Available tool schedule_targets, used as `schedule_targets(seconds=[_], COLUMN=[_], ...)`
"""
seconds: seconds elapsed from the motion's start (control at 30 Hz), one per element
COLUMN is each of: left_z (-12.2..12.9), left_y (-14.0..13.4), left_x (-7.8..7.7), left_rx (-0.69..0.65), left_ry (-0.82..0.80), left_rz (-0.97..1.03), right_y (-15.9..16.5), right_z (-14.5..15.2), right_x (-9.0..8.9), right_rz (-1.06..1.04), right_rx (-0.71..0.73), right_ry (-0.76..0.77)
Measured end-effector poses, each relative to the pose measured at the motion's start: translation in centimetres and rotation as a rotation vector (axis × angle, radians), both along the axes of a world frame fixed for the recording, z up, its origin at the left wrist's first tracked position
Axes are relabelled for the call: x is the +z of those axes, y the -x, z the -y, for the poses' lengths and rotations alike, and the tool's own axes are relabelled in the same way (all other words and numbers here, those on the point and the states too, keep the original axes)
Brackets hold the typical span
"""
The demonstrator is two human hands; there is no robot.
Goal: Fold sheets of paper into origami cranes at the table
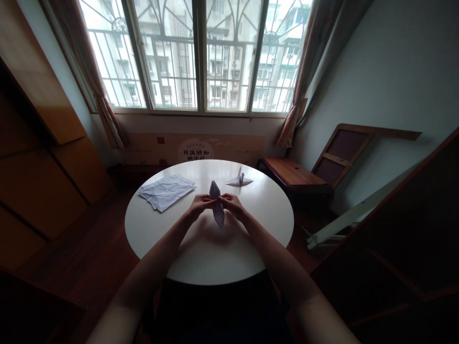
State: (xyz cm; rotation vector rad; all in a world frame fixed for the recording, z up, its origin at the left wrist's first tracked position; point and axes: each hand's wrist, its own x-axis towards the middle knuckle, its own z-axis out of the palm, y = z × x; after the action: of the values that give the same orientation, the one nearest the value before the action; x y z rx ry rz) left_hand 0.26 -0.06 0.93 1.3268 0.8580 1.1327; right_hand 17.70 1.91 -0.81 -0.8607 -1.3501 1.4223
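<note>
Between my two hands, above the round white table point(150, 239), a narrow folded piece of paper point(217, 212) points away from me, diamond-like and pointed at both ends. My left hand point(201, 204) pinches its left edge near the middle. On the opposite edge, my right hand point(231, 204) grips it with closed fingers. Farther back to the right stands a finished paper crane point(241, 179) with its wings spread. A stack of creased paper sheets point(167, 191) lies on the table to the left of my hands.
Behind the table, a printed cardboard panel point(229, 150) leans under the barred window point(201, 62). A low wooden bench point(294, 172) stands at the right, beside a leaning wooden frame point(344, 148). Wooden cabinets point(53, 167) line the left side.
</note>
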Motion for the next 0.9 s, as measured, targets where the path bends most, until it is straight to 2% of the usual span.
schedule_targets(seconds=[0.2, 0.37, 0.4, 0.47, 0.6, 0.73, 0.9], left_z=[-0.51, -0.6, -0.59, -0.55, -0.57, -0.72, -0.47], left_y=[-0.15, -0.6, -0.66, -0.76, -0.9, -0.89, -0.91], left_x=[-0.53, -0.75, -0.71, -0.57, -0.5, -0.68, -0.42], left_rx=[0.088, 0.388, 0.413, 0.371, 0.247, 0.236, 0.128], left_ry=[-0.052, -0.297, -0.35, -0.405, -0.379, -0.359, -0.229], left_rz=[-0.044, -0.215, -0.249, -0.297, -0.29, -0.248, -0.149], right_y=[0.13, 0.07, 0.07, 0.06, 0.05, 0.11, 0.27], right_z=[0.08, 0.26, 0.31, 0.4, 0.4, 0.25, 0.14], right_x=[-0.1, 0.25, 0.31, 0.42, 0.52, 0.5, 0.46], right_rz=[0.01, 0.02, 0.025, 0.036, 0.076, 0.187, 0.251], right_rx=[0.015, -0.045, -0.053, -0.05, -0.061, -0.111, -0.141], right_ry=[-0.002, -0.033, -0.044, -0.07, -0.154, -0.254, -0.333])
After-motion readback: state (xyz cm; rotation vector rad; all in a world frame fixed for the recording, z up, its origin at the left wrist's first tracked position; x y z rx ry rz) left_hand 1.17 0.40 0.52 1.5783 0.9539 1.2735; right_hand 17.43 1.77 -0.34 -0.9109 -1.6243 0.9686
